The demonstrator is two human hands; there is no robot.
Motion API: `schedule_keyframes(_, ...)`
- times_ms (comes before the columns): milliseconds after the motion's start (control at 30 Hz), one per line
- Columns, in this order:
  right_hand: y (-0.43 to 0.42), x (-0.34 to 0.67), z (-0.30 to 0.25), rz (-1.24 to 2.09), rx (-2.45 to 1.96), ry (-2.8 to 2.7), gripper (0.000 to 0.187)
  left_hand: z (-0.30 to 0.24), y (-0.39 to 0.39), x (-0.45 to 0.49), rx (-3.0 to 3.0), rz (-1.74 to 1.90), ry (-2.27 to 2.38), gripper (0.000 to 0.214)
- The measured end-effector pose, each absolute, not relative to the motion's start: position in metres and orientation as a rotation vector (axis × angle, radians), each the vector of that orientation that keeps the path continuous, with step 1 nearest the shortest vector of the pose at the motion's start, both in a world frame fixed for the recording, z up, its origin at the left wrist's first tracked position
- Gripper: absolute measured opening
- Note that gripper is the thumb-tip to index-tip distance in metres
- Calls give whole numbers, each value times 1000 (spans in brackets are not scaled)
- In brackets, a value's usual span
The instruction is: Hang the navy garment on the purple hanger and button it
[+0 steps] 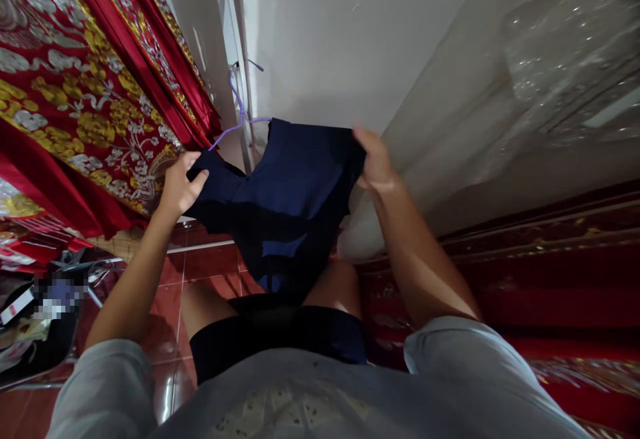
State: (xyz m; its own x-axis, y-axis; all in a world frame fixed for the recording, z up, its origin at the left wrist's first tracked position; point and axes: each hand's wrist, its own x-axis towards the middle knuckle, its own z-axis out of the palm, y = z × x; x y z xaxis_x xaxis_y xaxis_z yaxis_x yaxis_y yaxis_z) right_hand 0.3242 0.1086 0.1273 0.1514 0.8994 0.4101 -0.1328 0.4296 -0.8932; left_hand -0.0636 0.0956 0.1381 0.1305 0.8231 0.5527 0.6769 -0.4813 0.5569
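A dark navy top [300, 166] hangs on a purple wire hanger [242, 109] in front of me, spread out between my hands. The hanger's hook is up by a dark metal piece [256, 64] near the door's edge. My left hand [184, 182] pinches the cloth at the left shoulder, thumb in front. On the other side my right hand [376, 162], a little blurred, is closed on the top's right sleeve edge. The lower part of the top falls in shadowed folds toward my knees.
Red cloth with gold and silver embroidery [115, 106] hangs at the left. Clear plastic sheeting [555, 86] covers something pale on the right, above red cloth [550, 286]. A chair-like black seat with items [55, 339] stands lower left on red floor tiles [210, 259].
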Motion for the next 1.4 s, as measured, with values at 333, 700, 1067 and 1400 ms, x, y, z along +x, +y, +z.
schedule_keyframes(333,68,285,146,667,-780,-857,37,193,55,-5,2391,1376,1151,55)
schedule_keyframes(700,85,241,146,766,-801,-1195,57,175,58,-33,1951,1549,1217,44)
schedule_keyframes(1067,26,235,125,1316,-382,-2248,51,176,32,-35,1369,1120,1145,27)
schedule_keyframes(1400,83,264,76,986,-841,-1984,53,200,-11,-25,1863,335,1148,25)
